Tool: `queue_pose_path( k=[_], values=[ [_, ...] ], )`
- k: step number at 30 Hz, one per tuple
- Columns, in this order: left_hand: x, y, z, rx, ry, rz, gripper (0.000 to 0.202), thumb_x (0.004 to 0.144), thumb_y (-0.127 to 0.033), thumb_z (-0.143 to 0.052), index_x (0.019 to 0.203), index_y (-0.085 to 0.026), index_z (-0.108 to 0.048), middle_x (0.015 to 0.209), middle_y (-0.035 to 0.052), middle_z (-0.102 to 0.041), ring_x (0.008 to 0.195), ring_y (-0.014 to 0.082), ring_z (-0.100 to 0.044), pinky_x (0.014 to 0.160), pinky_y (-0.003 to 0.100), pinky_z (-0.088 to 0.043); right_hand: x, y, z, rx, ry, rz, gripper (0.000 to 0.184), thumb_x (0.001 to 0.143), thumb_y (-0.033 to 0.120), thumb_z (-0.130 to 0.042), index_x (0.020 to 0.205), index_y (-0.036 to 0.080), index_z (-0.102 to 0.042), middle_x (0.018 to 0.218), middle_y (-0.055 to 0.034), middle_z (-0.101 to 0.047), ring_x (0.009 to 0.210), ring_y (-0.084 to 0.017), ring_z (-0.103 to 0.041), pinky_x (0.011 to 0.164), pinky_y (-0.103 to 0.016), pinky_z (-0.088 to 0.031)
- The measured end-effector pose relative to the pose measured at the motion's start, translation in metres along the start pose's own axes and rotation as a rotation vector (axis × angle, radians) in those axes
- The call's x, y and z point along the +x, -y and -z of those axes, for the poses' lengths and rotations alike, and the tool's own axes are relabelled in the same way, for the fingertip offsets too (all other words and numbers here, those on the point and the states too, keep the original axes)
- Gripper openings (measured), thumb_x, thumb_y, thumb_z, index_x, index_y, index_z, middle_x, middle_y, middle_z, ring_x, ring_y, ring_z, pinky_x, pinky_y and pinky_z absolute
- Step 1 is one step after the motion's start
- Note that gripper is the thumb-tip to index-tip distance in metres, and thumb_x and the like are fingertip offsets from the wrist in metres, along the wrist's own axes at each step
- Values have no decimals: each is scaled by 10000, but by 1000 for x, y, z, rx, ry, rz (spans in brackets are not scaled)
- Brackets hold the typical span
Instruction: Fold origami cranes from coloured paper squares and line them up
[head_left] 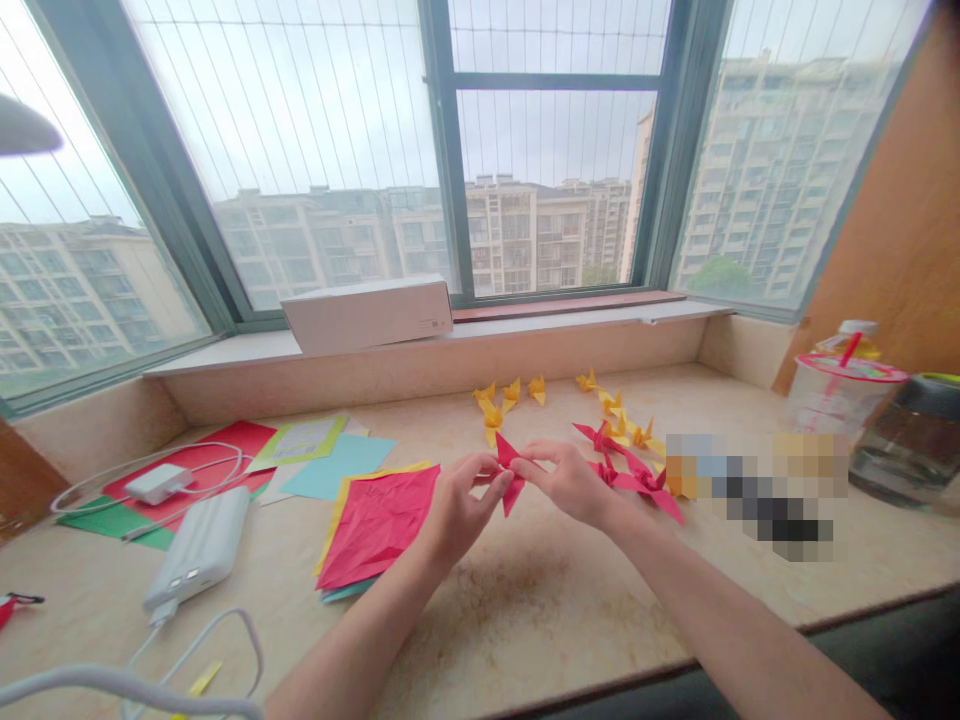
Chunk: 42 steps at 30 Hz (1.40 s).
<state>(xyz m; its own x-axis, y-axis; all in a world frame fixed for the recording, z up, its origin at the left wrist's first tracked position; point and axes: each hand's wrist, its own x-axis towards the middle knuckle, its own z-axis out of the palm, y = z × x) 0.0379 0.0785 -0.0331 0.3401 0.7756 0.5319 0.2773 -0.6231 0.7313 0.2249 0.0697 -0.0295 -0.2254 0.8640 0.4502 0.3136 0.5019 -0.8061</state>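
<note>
Between both hands, above the stone ledge, is a small folded red origami piece (510, 474) with pointed ends. My left hand (469, 497) pinches it from the left side. From the right, my right hand (564, 478) grips it with thumb and finger. Just beyond my right hand lie several red paper cranes (646, 478), partly hidden by it. Several yellow paper cranes (512, 392) sit farther back on the ledge. Beside my left forearm rests a stack of square paper (379, 525), with a creased red sheet on top.
At left lie a white power bank (201, 545), a charger (160, 482) with cables and loose coloured sheets (341, 466). A white box (369, 314) stands by the window. A lidded cup (844, 390) and a dark jug (911, 440) stand at right, near a blurred-out patch.
</note>
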Motion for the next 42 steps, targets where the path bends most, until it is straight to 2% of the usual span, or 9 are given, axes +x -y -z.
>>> queue_pose_path(
  k=[6,13,19,26,30,33,36,40,42],
  values=[
    [2,-3,0,-142,-23,168,248,871,-372,-597,741,-161,-604,697,22,-668,661,148,-635,617,241,-497,0,6,-3,104,-28,0,245,896,365,-587,857,218,-778,899,-35,-703,891,-190,-639,860,-319,-471],
    [2,-8,2,-360,77,242,229,849,-371,-643,806,-155,-581,743,36,-677,715,159,-646,698,283,-511,1,14,0,266,-80,-34,349,895,422,-565,664,190,-686,752,-9,-631,749,-155,-563,757,-292,-453],
    [5,-3,4,-517,-9,229,250,795,-366,-709,867,-178,-559,863,40,-681,858,177,-655,837,332,-516,2,10,3,474,-30,-148,316,864,440,-582,835,172,-746,824,-62,-726,854,-209,-633,840,-361,-472],
    [8,4,5,-539,-30,215,268,781,-356,-726,915,-183,-572,818,10,-672,791,150,-649,772,278,-497,4,9,2,607,-47,-139,288,851,417,-595,831,180,-757,899,-89,-755,940,-226,-658,906,-386,-459],
    [9,2,6,-498,-88,221,291,779,-377,-713,944,-186,-567,839,19,-685,786,158,-657,745,273,-489,4,7,4,626,-97,-178,195,803,363,-669,865,200,-756,915,-70,-757,886,-199,-650,812,-336,-467],
    [10,2,8,-447,-152,230,302,788,-394,-695,964,-189,-560,853,21,-692,793,164,-665,744,278,-490,5,7,4,666,-71,-207,216,762,344,-723,922,202,-749,944,-66,-752,795,-170,-646,747,-309,-482],
    [10,6,10,-353,-194,253,349,802,-408,-681,1038,-191,-544,914,43,-694,846,178,-670,760,291,-496,6,6,0,637,-61,-169,263,783,373,-718,971,190,-737,945,-67,-746,815,-174,-659,801,-336,-508],
    [8,10,10,-314,-302,386,464,788,-446,-706,1106,-182,-496,1023,96,-666,947,200,-654,815,333,-516,6,-1,-7,435,-211,-21,200,799,349,-718,942,209,-722,975,-62,-729,925,-199,-671,878,-370,-517],
    [6,6,8,-445,-236,453,438,809,-482,-678,1065,-171,-506,1017,104,-665,934,198,-661,830,357,-531,4,-3,-10,267,-283,99,128,806,304,-716,904,221,-722,1028,-64,-703,981,-203,-658,920,-373,-505]
  ],
)
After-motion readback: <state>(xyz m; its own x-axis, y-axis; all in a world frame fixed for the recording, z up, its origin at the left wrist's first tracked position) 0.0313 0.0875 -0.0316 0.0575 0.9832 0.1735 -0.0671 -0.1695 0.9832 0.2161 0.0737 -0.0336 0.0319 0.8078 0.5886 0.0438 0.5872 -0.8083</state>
